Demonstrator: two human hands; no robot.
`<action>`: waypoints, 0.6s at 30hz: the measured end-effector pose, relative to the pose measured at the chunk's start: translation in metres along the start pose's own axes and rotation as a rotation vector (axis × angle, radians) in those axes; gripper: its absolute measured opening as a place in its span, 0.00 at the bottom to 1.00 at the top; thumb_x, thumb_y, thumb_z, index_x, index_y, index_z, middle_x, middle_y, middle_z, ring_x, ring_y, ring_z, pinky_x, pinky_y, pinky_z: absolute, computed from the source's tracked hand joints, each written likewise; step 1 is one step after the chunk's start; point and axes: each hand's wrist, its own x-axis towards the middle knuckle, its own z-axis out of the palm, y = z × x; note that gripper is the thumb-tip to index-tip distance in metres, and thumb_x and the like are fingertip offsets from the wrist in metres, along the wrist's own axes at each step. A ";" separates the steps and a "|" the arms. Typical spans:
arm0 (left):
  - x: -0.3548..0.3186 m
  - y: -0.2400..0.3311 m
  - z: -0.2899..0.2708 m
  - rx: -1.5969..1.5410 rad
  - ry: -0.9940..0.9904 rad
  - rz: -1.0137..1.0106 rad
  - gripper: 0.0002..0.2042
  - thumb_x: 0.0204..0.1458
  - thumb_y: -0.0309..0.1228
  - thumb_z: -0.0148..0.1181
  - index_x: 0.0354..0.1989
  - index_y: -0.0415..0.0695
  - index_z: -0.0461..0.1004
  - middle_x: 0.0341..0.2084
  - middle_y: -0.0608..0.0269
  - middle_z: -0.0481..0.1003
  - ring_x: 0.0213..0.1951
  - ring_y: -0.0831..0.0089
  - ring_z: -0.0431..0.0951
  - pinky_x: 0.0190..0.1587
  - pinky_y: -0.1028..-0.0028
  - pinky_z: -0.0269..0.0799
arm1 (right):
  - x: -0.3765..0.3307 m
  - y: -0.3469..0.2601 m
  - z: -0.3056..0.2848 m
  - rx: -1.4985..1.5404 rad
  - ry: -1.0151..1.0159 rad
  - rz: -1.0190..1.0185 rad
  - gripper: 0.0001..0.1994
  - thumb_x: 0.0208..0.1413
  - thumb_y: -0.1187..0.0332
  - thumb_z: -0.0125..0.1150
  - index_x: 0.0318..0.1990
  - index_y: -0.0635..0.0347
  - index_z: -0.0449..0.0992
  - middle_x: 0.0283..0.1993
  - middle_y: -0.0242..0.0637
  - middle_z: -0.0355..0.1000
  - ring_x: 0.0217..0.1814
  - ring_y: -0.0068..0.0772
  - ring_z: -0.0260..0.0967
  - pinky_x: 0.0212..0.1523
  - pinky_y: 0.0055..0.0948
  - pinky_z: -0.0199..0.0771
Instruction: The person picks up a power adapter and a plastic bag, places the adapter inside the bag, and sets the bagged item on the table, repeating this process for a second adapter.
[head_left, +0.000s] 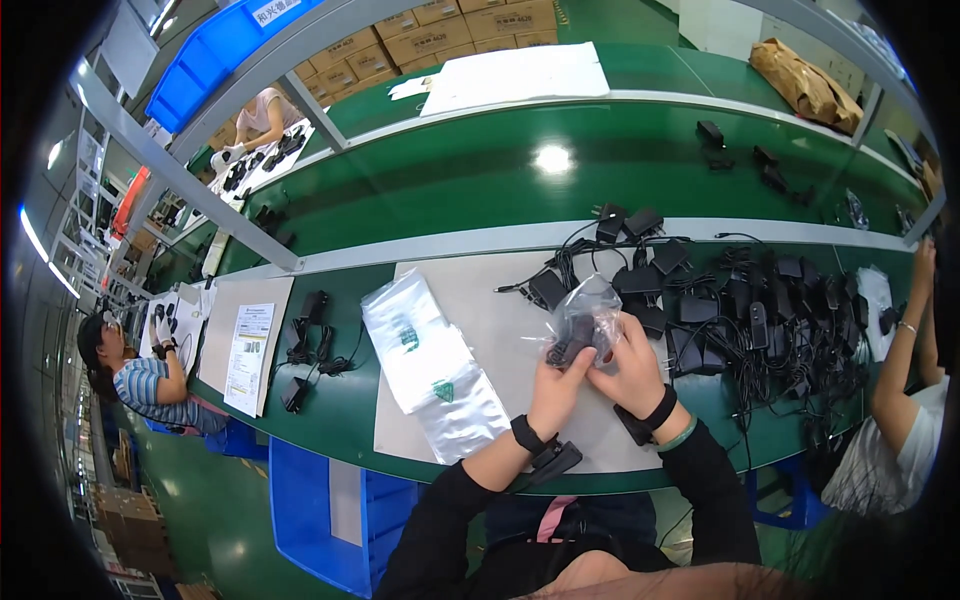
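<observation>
— What have you got there?
— Your left hand [556, 385] and right hand [632, 372] both grip a clear bag [590, 318] over the grey mat [500, 300] (its dark contents blur). Flat clear bags [430, 365], green-marked, lie left; black adapters [760, 310] right.

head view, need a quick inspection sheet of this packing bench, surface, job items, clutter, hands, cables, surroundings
surface: green bench with a grey mat before the person
job's things: clear plastic bag with a black adapter inside, held over the mat
clutter: stack of empty bags; printed sheet
grippers: left hand and right hand both grip the bag
cables: heap of black adapters with cords at the right; a few more at the left
surroundings: co-workers at both sides; cardboard boxes; blue bin
</observation>
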 end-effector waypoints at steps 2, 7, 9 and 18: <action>-0.001 0.004 0.003 0.015 -0.072 0.024 0.17 0.51 0.25 0.58 0.48 0.35 0.66 0.37 0.65 0.74 0.38 0.79 0.72 0.42 0.78 0.68 | 0.003 -0.005 -0.007 0.059 -0.024 0.111 0.26 0.35 0.72 0.66 0.47 0.68 0.67 0.48 0.48 0.65 0.46 0.48 0.65 0.45 0.35 0.68; 0.015 0.023 -0.005 -0.018 -0.023 0.100 0.18 0.50 0.26 0.59 0.48 0.35 0.65 0.37 0.64 0.73 0.38 0.79 0.72 0.42 0.78 0.68 | 0.004 0.011 -0.010 -0.213 0.109 -0.169 0.26 0.34 0.73 0.66 0.46 0.67 0.69 0.45 0.47 0.66 0.44 0.45 0.66 0.42 0.32 0.70; 0.012 0.014 -0.015 0.154 -0.069 -0.019 0.18 0.50 0.27 0.60 0.48 0.35 0.65 0.37 0.64 0.73 0.39 0.79 0.72 0.43 0.78 0.67 | 0.002 0.007 -0.006 -0.188 0.105 -0.156 0.26 0.33 0.73 0.66 0.46 0.67 0.69 0.45 0.47 0.66 0.44 0.47 0.66 0.44 0.34 0.69; 0.010 0.005 -0.013 0.213 -0.104 -0.076 0.18 0.52 0.29 0.58 0.49 0.33 0.64 0.35 0.65 0.73 0.37 0.79 0.72 0.42 0.78 0.67 | 0.003 0.009 -0.004 -0.209 0.091 -0.123 0.27 0.32 0.71 0.68 0.46 0.67 0.69 0.44 0.45 0.67 0.43 0.48 0.66 0.43 0.35 0.69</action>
